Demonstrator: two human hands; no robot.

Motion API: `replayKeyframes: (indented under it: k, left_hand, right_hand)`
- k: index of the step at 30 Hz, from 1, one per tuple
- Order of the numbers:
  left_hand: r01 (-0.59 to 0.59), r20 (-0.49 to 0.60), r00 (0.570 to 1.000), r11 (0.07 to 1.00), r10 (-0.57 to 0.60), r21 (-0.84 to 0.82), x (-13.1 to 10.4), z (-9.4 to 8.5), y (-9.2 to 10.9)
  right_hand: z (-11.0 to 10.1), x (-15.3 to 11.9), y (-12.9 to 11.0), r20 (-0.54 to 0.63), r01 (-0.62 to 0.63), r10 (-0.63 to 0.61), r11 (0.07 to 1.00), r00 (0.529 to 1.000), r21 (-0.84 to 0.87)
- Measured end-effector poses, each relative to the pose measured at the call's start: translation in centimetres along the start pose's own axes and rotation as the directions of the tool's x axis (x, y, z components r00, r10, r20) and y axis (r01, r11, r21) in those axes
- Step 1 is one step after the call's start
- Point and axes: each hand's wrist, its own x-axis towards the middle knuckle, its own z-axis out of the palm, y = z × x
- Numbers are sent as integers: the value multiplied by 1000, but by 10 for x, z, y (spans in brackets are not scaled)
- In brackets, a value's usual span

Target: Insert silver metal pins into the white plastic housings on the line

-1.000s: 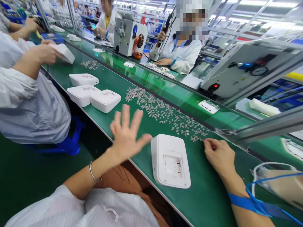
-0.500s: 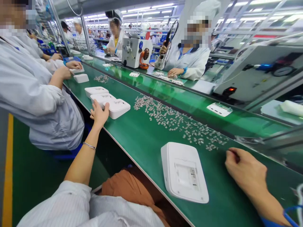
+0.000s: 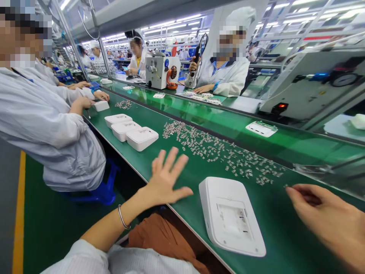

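My left hand (image 3: 165, 182) is open with spread fingers over the near edge of the green table, between the white housings and the single one. My right hand (image 3: 322, 205) is closed in a pinch at the right, with a tiny metal piece showing at its fingertips. Between my hands a white plastic housing (image 3: 211, 213) lies with its recessed compartment facing up. Several small metal pieces (image 3: 199, 140) are scattered along the table behind it. Three white housings (image 3: 142, 137) sit close together further left.
A raised green conveyor (image 3: 228, 120) runs behind the table, carrying a white part with a circuit board (image 3: 261, 129). A person in a white coat (image 3: 76, 140) works at the left; another sits across beside a grey machine (image 3: 159, 72). A blue stool (image 3: 105, 190) stands below.
My left hand has left the grouped housings and moved right, its fingers now spread. My right hand has shifted slightly right in the view. The person at the left has a hand at another housing.
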Motion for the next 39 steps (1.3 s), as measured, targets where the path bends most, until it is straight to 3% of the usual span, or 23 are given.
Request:
replayKeyframes:
  k: [1, 3, 6, 10, 12, 18, 25, 29, 35, 39]
  left_hand:
    - [-155, 72, 985, 988, 155, -4, 0, -1, 15]
    - [-358, 149, 922, 933, 358, -29, 2, -4, 40]
    - [-443, 47, 895, 897, 443, -19, 6, -6, 66]
    - [-429, -216, 876, 901, 431, 57, 4, -1, 97]
    - [-413, -259, 872, 908, 415, 65, 0, -1, 112]
    - [-331, -72, 934, 922, 351, 203, -6, -10, 138]
    - [-335, 4, 941, 927, 339, 171, -7, -7, 147]
    - [-314, 1, 948, 937, 317, 151, -7, -7, 149]
    - [-315, 61, 949, 928, 309, 200, -5, -9, 155]
    - [-304, 83, 953, 923, 292, 235, -3, -10, 158]
  right_hand:
    - [-3, -7, -8, -3, 22, -22, 999, 1000, 36]
    - [-7, -22, -22, 5, 111, -112, 988, 994, 105]
    - [-10, -42, -37, 23, 274, -283, 943, 959, 188]
    - [-17, -57, -44, 101, 396, -434, 879, 895, 265]
    - [-21, -62, -45, 165, 441, -499, 849, 851, 290]
    - [-15, -67, -33, 218, 576, -608, 794, 764, 195]
    - [-5, -67, -27, 161, 666, -668, 742, 726, 77]
    - [-9, -66, -27, 242, 686, -686, 721, 687, 97]
    - [-4, -69, -30, 209, 658, -639, 753, 740, -29]
    - [-1, -70, -33, 189, 613, -604, 790, 774, 12]
